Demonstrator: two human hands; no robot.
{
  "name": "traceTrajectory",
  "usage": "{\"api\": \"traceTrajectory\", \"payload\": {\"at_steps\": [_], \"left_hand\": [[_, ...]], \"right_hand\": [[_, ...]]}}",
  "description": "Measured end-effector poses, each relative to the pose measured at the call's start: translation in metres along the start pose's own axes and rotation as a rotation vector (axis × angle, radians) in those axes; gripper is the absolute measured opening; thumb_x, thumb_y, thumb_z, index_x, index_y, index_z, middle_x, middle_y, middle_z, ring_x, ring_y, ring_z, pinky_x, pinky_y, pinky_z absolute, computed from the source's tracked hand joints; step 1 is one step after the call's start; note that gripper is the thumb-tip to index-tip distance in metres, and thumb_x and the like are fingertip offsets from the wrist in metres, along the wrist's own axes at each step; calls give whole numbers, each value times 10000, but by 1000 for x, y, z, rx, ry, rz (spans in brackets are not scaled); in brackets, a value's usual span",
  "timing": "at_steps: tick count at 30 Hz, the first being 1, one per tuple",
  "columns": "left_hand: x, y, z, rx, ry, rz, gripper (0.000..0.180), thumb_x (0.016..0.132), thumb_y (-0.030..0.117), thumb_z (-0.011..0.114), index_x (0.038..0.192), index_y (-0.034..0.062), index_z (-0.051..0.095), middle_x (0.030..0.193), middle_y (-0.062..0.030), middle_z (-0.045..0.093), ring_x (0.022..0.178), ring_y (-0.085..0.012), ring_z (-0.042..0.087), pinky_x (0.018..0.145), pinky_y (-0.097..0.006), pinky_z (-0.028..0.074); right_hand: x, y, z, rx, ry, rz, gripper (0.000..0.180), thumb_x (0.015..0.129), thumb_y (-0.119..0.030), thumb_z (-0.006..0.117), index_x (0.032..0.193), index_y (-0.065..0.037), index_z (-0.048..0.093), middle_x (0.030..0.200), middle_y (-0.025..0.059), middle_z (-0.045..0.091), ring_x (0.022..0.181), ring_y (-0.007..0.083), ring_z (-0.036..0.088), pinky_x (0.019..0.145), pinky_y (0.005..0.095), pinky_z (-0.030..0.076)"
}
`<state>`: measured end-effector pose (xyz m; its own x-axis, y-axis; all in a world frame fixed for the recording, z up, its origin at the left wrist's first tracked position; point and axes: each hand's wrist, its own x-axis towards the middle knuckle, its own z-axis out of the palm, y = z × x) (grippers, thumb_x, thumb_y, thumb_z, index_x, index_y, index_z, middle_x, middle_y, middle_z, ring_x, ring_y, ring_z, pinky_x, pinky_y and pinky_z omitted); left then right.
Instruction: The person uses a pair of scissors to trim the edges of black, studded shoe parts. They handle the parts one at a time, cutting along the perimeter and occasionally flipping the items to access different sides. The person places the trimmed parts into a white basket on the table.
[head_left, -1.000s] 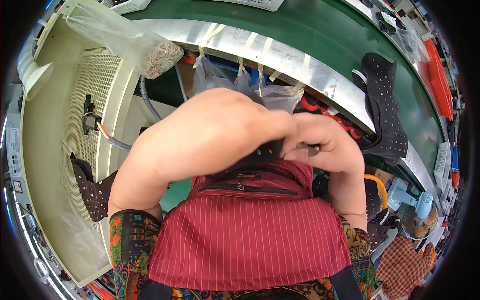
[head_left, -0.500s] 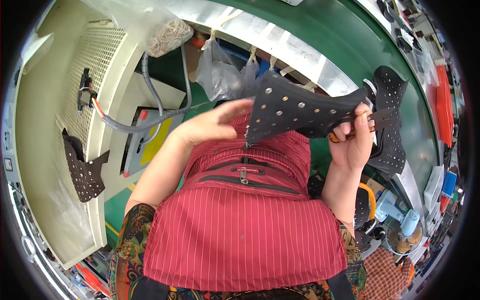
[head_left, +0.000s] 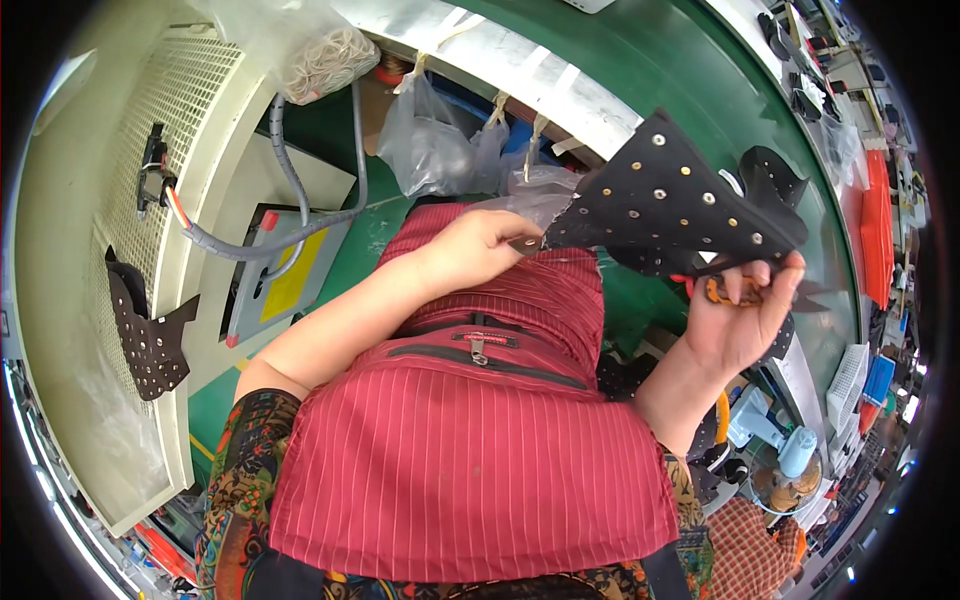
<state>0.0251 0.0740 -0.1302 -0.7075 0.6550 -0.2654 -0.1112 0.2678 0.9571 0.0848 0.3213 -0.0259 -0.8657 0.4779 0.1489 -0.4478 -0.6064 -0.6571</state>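
A black piece of material studded with metal eyelets is stretched between my hands above my lap. My left hand is closed in a pinch on its left corner, where the edge looks frayed. With the fingers of my right hand, I grip the piece's lower right edge. The same hand also holds scissors, their orange-and-black handle in the palm and dark blades pointing right, away from the piece. Part of the scissors' handle is hidden behind my fingers.
Another studded black piece rests on the beige machine casing at left. A grey hose hangs from it. Plastic bags hang below the metal edge of the green conveyor. More black material lies there; a blue fan stands right.
My left hand has moved right and closed on the piece's left corner. The piece has shifted right and tilted, its top corner now higher. My right hand, still holding the scissors, has moved right and slightly down.
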Motion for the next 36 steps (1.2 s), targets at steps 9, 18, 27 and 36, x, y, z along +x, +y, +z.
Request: {"api": "traceTrajectory", "payload": {"at_steps": [9,18,27,36], "left_hand": [[13,58,-51,-235,50,439,415,797,54,544,1206,18,490,1356,-160,443,1233,-228,443,1058,-344,304],[26,56,-9,108,-478,389,856,625,199,814,1333,-17,384,1368,-187,408,1247,-264,397,1041,-384,319],[52,59,-63,-619,-629,-126,897,859,710,258,1392,-10,300,1278,-225,500,1161,-279,517,972,-373,397],[52,67,-13,-836,-480,-292,746,866,521,536,1340,-35,383,1215,-133,557,1076,-178,556,921,-318,449]], "right_hand": [[-10,-44,13,-120,20,-179,187,960,-275,475,1051,-166,596,888,-3,635,639,49,540,523,181,427],[1,-7,8,-158,55,-81,138,934,-211,518,1022,-109,543,842,27,593,572,125,491,511,238,417],[9,11,8,-423,-751,34,149,654,-134,728,739,-13,705,721,64,547,639,163,507,570,284,382],[10,4,-4,-609,-670,17,124,684,-18,707,803,12,686,774,85,572,682,159,540,593,257,409]]}}
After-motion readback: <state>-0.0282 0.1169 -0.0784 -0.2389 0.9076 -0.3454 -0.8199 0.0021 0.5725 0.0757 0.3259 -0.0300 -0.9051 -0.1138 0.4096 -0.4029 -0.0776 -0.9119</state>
